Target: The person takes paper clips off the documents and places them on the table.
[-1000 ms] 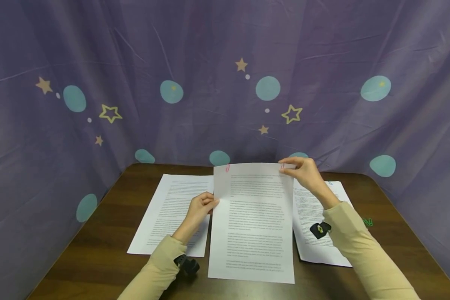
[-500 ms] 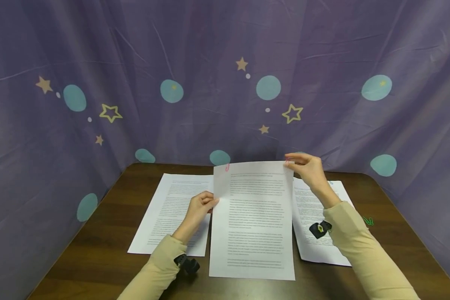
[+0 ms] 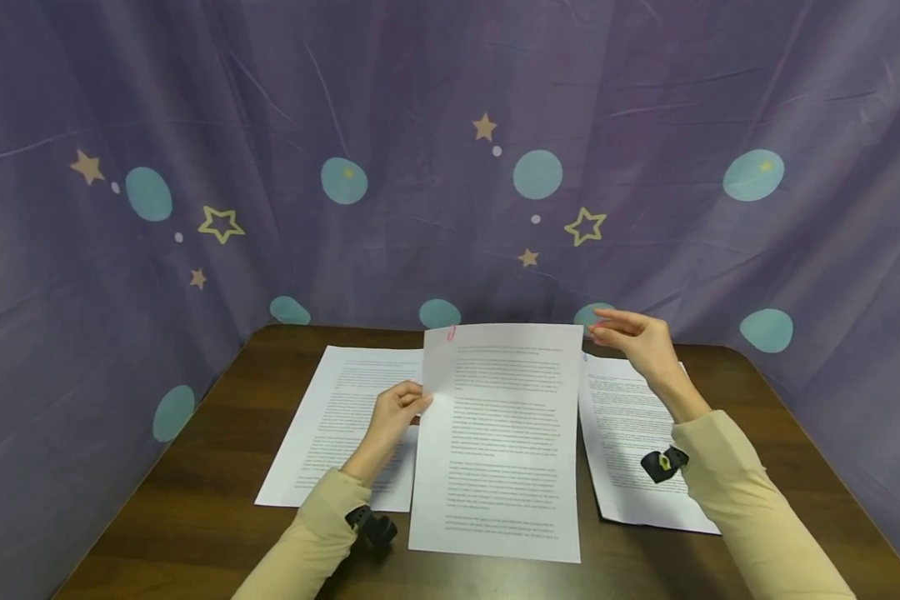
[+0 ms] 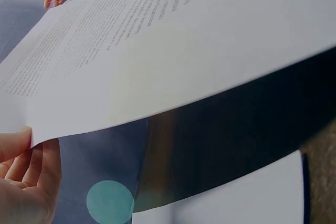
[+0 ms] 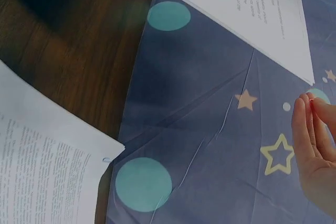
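Observation:
My left hand [image 3: 392, 421] pinches the left edge of a printed paper document [image 3: 498, 433], which is held upright above the table. A pink paper clip [image 3: 452, 333] sits on the document's top left edge. Just off its top right corner, my right hand [image 3: 645, 348] pinches another pink paper clip [image 3: 597, 327], mostly covered by the fingertips. In the right wrist view, a small gap separates these fingers from the paper corner. The left wrist view shows my left thumb [image 4: 18, 142] on the printed face, with fingers behind.
A printed sheet [image 3: 330, 425] lies on the brown table [image 3: 172, 508] at left. At right lies a printed stack [image 3: 645, 500] with a blue paper clip [image 5: 106, 159] at one corner. A purple patterned curtain [image 3: 420, 100] hangs behind the table.
My right hand has slid the right-hand pink paper clip off the document's top edge and moved right with it. The document has shifted slightly left; my left hand keeps its grip.

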### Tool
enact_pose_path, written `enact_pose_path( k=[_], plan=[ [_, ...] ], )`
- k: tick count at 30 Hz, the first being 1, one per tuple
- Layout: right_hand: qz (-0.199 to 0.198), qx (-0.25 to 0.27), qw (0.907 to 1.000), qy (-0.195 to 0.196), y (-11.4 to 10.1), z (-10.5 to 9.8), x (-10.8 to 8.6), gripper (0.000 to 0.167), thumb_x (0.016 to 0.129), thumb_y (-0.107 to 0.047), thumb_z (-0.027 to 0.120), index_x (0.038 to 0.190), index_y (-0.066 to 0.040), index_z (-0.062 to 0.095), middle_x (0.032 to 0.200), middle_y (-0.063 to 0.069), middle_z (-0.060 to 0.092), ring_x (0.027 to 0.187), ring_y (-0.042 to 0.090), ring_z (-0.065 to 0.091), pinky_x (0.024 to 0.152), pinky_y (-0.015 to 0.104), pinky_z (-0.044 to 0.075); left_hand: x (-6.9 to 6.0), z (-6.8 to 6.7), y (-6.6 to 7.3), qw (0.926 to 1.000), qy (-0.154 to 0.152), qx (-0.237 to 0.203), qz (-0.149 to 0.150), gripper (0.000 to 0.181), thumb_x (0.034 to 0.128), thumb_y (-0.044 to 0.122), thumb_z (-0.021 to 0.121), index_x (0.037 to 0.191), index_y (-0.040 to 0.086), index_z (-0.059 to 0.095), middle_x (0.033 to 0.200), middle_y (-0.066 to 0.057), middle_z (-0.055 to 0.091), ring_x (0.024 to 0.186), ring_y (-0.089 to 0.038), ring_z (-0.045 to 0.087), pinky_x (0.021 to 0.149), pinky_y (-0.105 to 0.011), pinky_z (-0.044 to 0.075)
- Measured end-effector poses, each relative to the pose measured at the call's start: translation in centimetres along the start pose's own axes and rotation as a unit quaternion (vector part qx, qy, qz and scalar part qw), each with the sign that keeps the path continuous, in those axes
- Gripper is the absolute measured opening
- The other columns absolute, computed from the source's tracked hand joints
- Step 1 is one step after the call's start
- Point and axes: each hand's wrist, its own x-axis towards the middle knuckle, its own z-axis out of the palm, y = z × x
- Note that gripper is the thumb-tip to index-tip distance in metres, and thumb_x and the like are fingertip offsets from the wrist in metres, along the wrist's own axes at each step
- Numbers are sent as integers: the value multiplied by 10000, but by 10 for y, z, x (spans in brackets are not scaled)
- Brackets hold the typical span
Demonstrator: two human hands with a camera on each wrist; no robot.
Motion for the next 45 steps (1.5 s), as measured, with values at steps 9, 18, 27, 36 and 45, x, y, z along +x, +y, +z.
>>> enact_pose_path(
  k=[9,18,27,36,45],
  plan=[
    [160,44,9999,25,14,-17,-12,360,812,-102,632,1150,4,562,888,26,676,776,147,648,713,242,508,0,2,-2,10000,5,60,-22,135,798,-3,609,878,-103,568,712,-7,644,569,-52,539,519,-217,456],
    [167,290,9994,39,68,-53,-13,341,806,-90,634,1140,-42,588,949,95,664,818,198,643,727,281,509,0,5,-1,9999,48,137,-13,141,790,0,620,875,-102,572,726,-30,653,561,-47,528,519,-224,453],
    [30,-207,9992,346,48,-59,-43,337,811,-80,629,1119,42,572,888,22,679,777,129,648,683,228,511,0,7,-1,9996,137,226,-105,129,790,3,621,877,-86,584,720,-13,652,559,-44,516,513,-200,432],
    [102,141,9977,657,151,-127,-44,356,795,-20,630,1147,-9,576,937,106,665,806,210,646,683,275,512,0,7,-2,9994,198,269,-79,106,789,1,618,857,-74,590,721,-27,655,553,-49,513,496,-184,421],
    [296,-630,9903,1199,166,-147,-75,385,780,-129,669,1132,-4,579,913,56,674,766,188,651,640,278,509,1,7,-3,9997,152,150,-68,117,791,-2,615,855,-93,578,704,0,648,547,-38,504,494,-177,416]
  ],
)
